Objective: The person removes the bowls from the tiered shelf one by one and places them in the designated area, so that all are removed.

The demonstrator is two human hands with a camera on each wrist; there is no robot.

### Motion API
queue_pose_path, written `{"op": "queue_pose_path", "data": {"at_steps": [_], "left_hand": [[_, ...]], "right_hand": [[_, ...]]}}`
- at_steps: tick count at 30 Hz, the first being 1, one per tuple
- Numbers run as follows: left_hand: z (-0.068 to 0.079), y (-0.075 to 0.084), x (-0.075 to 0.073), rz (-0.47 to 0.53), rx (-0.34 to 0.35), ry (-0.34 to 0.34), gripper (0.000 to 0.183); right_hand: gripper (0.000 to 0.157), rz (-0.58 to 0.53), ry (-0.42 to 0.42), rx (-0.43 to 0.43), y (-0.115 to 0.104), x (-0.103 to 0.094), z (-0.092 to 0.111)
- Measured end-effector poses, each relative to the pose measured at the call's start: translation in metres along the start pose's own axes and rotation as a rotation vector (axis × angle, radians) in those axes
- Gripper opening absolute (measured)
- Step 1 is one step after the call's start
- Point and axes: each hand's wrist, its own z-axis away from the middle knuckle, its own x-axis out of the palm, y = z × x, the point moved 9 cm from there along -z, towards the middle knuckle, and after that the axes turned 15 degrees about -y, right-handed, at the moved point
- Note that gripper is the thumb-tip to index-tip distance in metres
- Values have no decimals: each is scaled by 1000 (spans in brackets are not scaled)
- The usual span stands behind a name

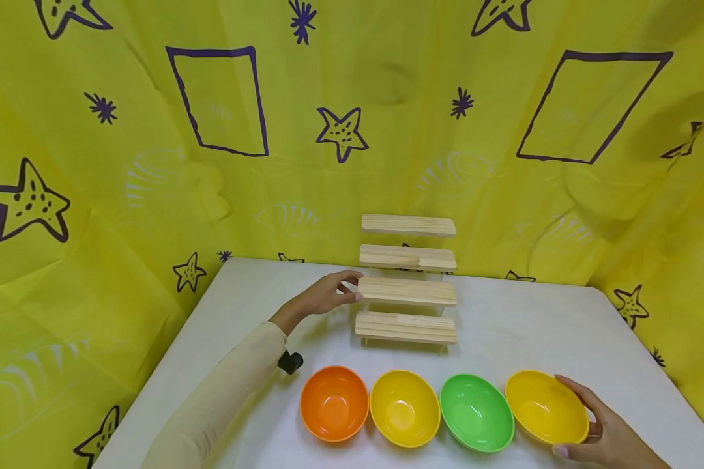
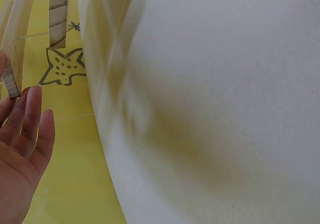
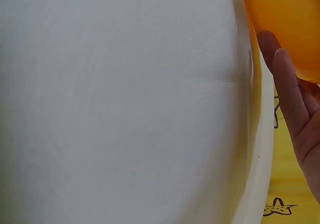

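Note:
A wooden tiered stand [image 1: 407, 291] with several pale boards stands near the back middle of the table. At its left side my left hand [image 1: 328, 293] pinches the end of one middle board between thumb and fingers; the left wrist view shows the fingers [image 2: 33, 102] against that board end [image 2: 11, 82]. My right hand [image 1: 604, 430] holds the rightmost yellow bowl [image 1: 545, 407] by its right side, index finger at the far rim and thumb at the near one. In the right wrist view, fingers [image 3: 287, 79] lie along the outside of this bowl [image 3: 287, 27].
Left of the held bowl, a green bowl [image 1: 477, 413], another yellow bowl [image 1: 405, 408] and an orange bowl [image 1: 334, 404] form a row on the white table [image 1: 522, 326]. A small black object [image 1: 291, 362] shows beside the left sleeve. Yellow patterned cloth [image 1: 387, 182] surrounds the table's back and sides.

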Motion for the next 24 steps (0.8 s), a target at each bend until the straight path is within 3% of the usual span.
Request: {"op": "queue_pose_path", "data": {"at_steps": [8,24], "left_hand": [[-1,0,-1,-8,-6,2,55],[-1,-2,0,-2,-9,3,55]], "right_hand": [[88,-85,-49,8,5,4,-1],[82,-115,-119,-31,5,5,0]]}}
